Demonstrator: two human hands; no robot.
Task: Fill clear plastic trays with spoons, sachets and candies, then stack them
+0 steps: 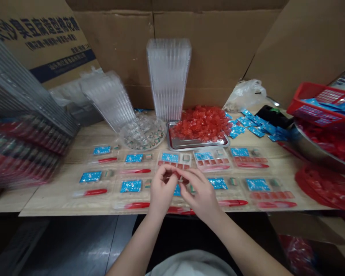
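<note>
My left hand and my right hand meet over the middle of the front row of clear plastic trays. Both pinch small red packets between their fingertips, just above a tray that they partly hide. Each tray around them holds a blue packet, and most also hold a red pen-like stick or a small grey-green piece. A metal tray heaped with red packets stands just behind the rows.
A glass dish of grey-green pieces sits left of the metal tray. Tall stacks of empty clear trays stand behind. Loose blue packets, a red basket and a metal bowl lie right. Packed trays pile up left. Cardboard walls surround.
</note>
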